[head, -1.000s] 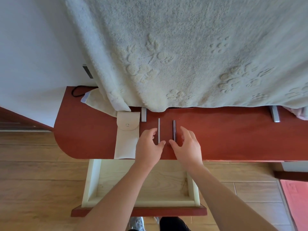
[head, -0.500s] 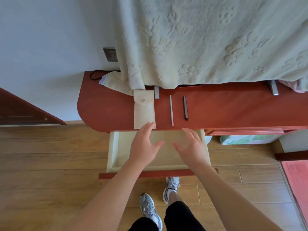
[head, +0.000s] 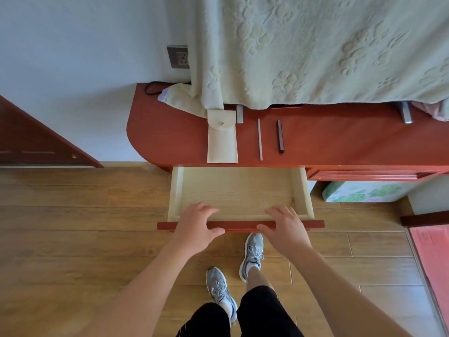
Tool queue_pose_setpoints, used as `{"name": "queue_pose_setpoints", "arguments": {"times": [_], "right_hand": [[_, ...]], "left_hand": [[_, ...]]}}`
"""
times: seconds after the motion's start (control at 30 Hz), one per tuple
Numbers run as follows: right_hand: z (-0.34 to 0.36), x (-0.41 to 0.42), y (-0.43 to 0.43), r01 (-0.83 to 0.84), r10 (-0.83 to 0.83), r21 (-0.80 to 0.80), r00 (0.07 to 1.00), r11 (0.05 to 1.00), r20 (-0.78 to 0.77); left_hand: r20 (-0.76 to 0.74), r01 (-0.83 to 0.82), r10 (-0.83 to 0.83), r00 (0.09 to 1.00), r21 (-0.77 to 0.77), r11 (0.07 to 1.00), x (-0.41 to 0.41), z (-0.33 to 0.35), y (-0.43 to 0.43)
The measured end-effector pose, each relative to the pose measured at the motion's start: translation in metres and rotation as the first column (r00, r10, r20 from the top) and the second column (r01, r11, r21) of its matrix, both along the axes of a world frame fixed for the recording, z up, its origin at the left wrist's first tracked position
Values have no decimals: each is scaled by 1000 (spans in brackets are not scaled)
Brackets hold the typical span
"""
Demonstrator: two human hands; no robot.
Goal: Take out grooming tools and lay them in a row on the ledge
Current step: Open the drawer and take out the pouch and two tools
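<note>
On the red ledge [head: 170, 139] lie a cream pouch [head: 221, 139] with a snap flap, a thin pale stick-shaped tool [head: 260, 139] and a short dark tool [head: 280, 136], side by side and parallel. A small grey metal piece [head: 240, 114] sits behind the pouch. Below the ledge a pale wooden drawer [head: 239, 190] stands pulled out, with nothing visible inside. My left hand [head: 196, 227] and my right hand [head: 285, 228] rest with relaxed fingers on the drawer's red front [head: 241, 225], holding nothing.
A pale textured blanket [head: 315, 45] hangs over the back of the ledge. A wall socket [head: 178, 57] and a black cable [head: 151, 87] are at the back left. A flowered box [head: 359, 192] sits under the ledge at right. My feet [head: 251, 254] stand on wooden floor.
Both hands left the tools on the ledge and drew back down to the drawer's front edge. I stepped back, so the view widened to show my legs.
</note>
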State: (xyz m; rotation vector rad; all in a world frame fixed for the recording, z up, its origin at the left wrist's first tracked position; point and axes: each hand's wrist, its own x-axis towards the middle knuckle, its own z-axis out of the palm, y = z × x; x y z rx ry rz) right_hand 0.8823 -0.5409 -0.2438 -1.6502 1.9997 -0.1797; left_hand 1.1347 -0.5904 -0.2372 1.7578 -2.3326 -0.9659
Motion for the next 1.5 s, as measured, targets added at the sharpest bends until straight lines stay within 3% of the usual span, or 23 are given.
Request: {"name": "queue_pose_setpoints", "arguments": {"times": [0.37, 1.0, 1.23, 1.5], "right_hand": [[-15, -6, 16, 25, -25, -31, 999, 999, -22], [-17, -16, -29, 17, -17, -36, 1000, 999, -26], [-8, -27, -67, 33, -44, -70, 986, 997, -163], [-9, -40, -102, -2, -4, -19, 951, 1000, -310]], "left_hand": [[125, 0, 9, 992, -75, 997, 13, -14, 10], [100, -38, 50, 994, -118, 992, 12, -25, -29], [143, -103, 134, 981, -207, 973, 3, -19, -66], [306, 2, 42, 951, -144, 990, 0, -21, -110]]}}
